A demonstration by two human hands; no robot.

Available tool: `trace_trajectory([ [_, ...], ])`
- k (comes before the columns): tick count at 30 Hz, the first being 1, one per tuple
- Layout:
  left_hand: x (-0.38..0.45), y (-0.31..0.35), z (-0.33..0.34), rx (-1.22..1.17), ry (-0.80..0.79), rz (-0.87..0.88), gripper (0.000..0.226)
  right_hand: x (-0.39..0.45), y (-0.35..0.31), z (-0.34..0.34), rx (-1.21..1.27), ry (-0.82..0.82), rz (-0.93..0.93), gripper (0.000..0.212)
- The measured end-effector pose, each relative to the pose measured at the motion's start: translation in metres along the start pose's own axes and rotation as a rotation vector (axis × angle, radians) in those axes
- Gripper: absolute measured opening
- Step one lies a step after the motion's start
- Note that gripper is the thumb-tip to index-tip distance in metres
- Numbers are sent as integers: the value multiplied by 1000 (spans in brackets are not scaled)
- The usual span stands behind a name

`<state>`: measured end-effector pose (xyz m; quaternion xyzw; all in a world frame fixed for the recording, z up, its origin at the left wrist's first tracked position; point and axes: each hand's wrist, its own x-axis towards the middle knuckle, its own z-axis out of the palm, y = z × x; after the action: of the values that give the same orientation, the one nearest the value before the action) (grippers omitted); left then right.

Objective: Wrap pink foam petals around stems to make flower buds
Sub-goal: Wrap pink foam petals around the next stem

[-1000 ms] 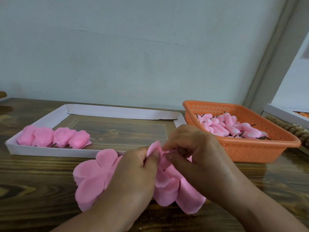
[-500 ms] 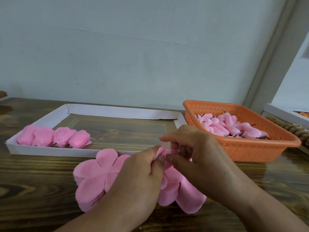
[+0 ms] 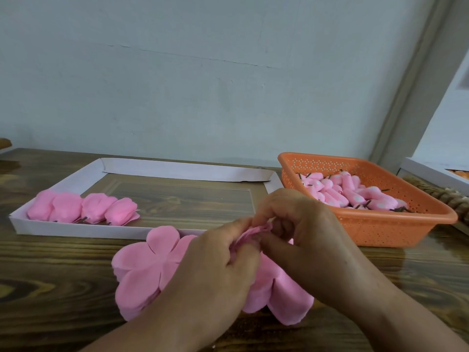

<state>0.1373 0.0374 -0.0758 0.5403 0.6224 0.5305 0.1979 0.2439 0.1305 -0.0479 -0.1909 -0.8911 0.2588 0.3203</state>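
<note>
At the far left, a shallow white cardboard tray [image 3: 63,228] lies on the wooden table [image 3: 50,288], and four finished pink flower buds [image 3: 83,208] sit in a row along its near-left edge, short dark stems poking out beneath them. Just in front of the tray, toward the middle, a stack of flat pink foam petals [image 3: 144,270] rests on the table, its rounded lobes fanned out to the left and partly hidden under the hands. The left hand [image 3: 213,275] hovers over this stack with its fingers curled, thumb and forefinger pinching a gathered, crumpled pink petal piece [image 3: 256,231] held up between both hands. The right hand [image 3: 304,240] meets it from the other side, its fingers also curled tight and pinching the same petal piece, so the two sets of fingertips nearly touch; whether a stem is inside the bundle cannot be told. More petal lobes [image 3: 291,301] spread out below the right wrist. Further right, an orange perforated plastic basket [image 3: 380,229] stands on the table just beside the tray's right end, holding a heap of small pink foam cores with dark stems [image 3: 355,196]. At the far right edge, a white box [image 3: 431,174] and a braided rope-like object [image 3: 446,199] are partly visible.
</note>
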Motion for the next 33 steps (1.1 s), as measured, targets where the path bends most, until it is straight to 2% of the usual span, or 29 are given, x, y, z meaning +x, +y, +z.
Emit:
trace_trajectory([
  [3, 1, 1, -4, -107, 27, -85, 42, 0, 1, -3, 51, -10, 39, 24],
  [7, 8, -5, -9, -375, -80, -288, 38, 1, 3, -11, 186, -45, 110, 20],
  [10, 10, -6, -9, -445, -137, -306, 23, 2, 5, -14, 252, -30, 144, 17],
  [15, 10, -11, -8, -482, -156, -325, 27, 3, 8, -11, 324, -34, 176, 13],
  [19, 10, -12, -9, -476, -136, -337, 24, 3, 10, -16, 404, -189, 182, 9],
  [22, 11, -12, -10, -490, -150, -341, 26, 4, 15, -25, 483, -322, 182, 21],
  [33, 9, -10, -9, -510, -259, -381, 29, 5, 21, -33, 201, -306, -13, 11],
])
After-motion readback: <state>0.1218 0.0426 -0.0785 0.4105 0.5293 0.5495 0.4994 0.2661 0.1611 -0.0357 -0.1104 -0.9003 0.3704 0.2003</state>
